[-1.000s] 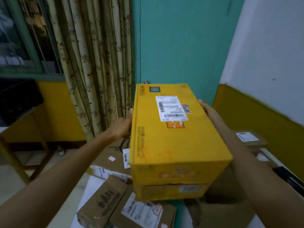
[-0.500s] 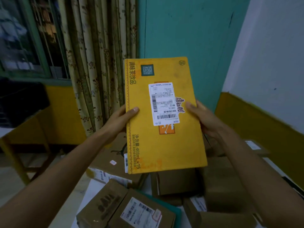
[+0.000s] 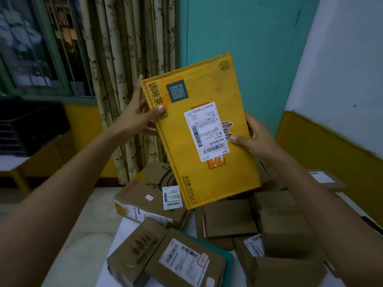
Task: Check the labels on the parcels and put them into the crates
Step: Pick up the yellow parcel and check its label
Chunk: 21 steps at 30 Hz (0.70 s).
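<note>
1. Change vs. 0.5 s ago: yellow parcel now tilted, top edge leaning to the right; before, it stood nearly straight up. Left hand has moved up the left edge toward the top corner; right hand sits at about the same mid-height on the right edge.
2. Change vs. 1.0 s ago: parcel then lay flat w/ its end face toward the camera; now the broad face is turned to the camera.
3. Orientation: long axis runs bottom-left to top-right, steeply up; top right corner w/ round emblem in front of the teal wall. Shipping label on the broad face, its text sideways; QR square at upper left of face.
4. Position: parcel held in the air, above the heap of brown parcels on the white table; not touching them.
5. Grip, L: thumb pressed on the front face beside the printed characters, other fingers behind the left edge; hand clasps the parcel.
6. Grip, R: thumb tip on the front face just at the label's right edge, fingers wrapped behind the right edge; hand clasps the parcel.
7. Parcel thus lies between the two hands, pinched edge to edge.
</note>
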{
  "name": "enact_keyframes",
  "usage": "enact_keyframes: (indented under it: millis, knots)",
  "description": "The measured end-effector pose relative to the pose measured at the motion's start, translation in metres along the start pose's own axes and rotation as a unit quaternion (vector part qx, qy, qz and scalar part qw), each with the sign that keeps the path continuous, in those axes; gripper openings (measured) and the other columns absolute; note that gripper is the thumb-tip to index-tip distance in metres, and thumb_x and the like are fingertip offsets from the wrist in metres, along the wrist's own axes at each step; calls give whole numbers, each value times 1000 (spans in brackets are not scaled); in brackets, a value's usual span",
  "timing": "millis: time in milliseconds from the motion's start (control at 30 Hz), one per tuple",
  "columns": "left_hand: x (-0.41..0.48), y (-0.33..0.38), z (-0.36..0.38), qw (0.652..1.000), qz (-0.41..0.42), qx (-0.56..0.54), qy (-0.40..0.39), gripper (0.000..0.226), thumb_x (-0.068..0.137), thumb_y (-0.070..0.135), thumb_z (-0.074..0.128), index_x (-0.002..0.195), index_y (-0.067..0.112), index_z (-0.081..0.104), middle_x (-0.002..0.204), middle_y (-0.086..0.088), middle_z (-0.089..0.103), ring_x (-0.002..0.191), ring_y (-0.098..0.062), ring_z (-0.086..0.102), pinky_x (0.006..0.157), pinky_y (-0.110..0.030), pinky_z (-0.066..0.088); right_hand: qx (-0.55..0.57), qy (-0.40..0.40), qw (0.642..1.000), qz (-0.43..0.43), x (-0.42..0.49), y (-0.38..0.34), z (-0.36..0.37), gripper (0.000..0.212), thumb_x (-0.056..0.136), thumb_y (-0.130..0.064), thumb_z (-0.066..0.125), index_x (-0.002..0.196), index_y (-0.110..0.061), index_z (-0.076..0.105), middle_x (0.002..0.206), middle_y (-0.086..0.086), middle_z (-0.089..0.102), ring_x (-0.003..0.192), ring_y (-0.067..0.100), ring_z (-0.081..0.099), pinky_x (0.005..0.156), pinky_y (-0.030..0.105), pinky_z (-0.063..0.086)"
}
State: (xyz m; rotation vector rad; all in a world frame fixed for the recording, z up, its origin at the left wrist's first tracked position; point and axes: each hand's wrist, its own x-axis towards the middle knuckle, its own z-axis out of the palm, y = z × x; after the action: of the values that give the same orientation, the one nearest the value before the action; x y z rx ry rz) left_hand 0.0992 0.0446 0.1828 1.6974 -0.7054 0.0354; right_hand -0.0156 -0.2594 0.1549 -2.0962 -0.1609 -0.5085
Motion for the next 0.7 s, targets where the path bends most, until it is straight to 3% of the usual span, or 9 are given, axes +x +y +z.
enact_keyframes:
  millis: [133, 233, 333, 400, 433, 500, 567, 633, 700]
  knots:
    - [1, 1, -8, 999, -14, -28, 12, 69, 79, 26, 71, 132, 46, 31, 117, -7, 64, 89, -20, 71, 62, -33, 58, -11, -3, 1000, -3, 3, 3, 2, 70, 86, -3, 68, 146, -17, 35, 128, 0, 55, 117, 18, 54, 102, 41, 45]
    - [-8, -21, 0, 996, -26, -61, 67, 49, 88, 9, 64, 117, 39, 39, 112, -10, 66, 89, -23, 71, 61, -32, 58, -39, 54, 998, -11, 6, 9, 13, 68, 85, -7, 69, 144, -20, 39, 129, -3, 54, 116, 11, 50, 102, 34, 42]
    - [-22, -52, 9, 981, -54, -130, 133, 50, 89, 3, 60, 122, 31, 34, 108, -6, 65, 84, -22, 72, 58, -31, 57, -68, 271, 960, -25, 1, 20, 28, 73, 81, -19, 76, 144, -13, 39, 146, 9, 41, 132, 15, 36, 111, 28, 28]
    - [-32, -70, 11, 963, -73, -193, 172, 54, 90, 4, 60, 128, 28, 29, 109, -2, 63, 84, -18, 72, 59, -32, 58, 34, 407, 910, 65, -11, 37, 34, 90, 75, -31, 80, 147, -12, 30, 151, 12, 33, 139, 21, 31, 116, 38, 26]
    - [-37, -78, 12, 953, -81, -223, 188, 57, 90, 5, 60, 131, 27, 27, 111, -2, 62, 86, -18, 71, 62, -34, 59, 114, 402, 896, 149, -19, 44, 38, 98, 71, -40, 82, 149, -16, 27, 153, 11, 31, 140, 24, 32, 115, 45, 29]
    - [-45, -89, 15, 937, -98, -275, 192, 60, 91, 5, 58, 134, 27, 23, 116, -3, 60, 92, -19, 70, 68, -38, 60, 323, 230, 870, 292, -34, 61, 51, 98, 62, -52, 80, 145, -25, 36, 147, 10, 43, 131, 30, 46, 104, 56, 40]
    - [-52, -96, 22, 931, -111, -294, 184, 55, 92, 5, 56, 132, 26, 24, 117, -2, 58, 98, -20, 68, 72, -41, 59, 419, 97, 850, 303, -40, 68, 60, 71, 60, -44, 79, 125, -27, 55, 132, 11, 60, 109, 29, 64, 84, 55, 53]
    - [-56, -95, 24, 948, -124, -219, 193, 33, 94, 16, 57, 118, 26, 37, 111, 5, 59, 106, -20, 62, 81, -45, 55, 383, 127, 878, 258, -33, 72, 53, 53, 65, -31, 78, 115, -23, 60, 124, 10, 65, 94, 21, 69, 73, 44, 57]
    - [-56, -84, 17, 967, -142, -95, 191, 18, 93, 50, 47, 99, 37, 58, 98, 19, 63, 109, -13, 56, 93, -45, 40, 316, 169, 907, 220, -18, 69, 33, 49, 75, -24, 75, 120, -18, 58, 125, 10, 64, 95, 21, 67, 79, 43, 56]
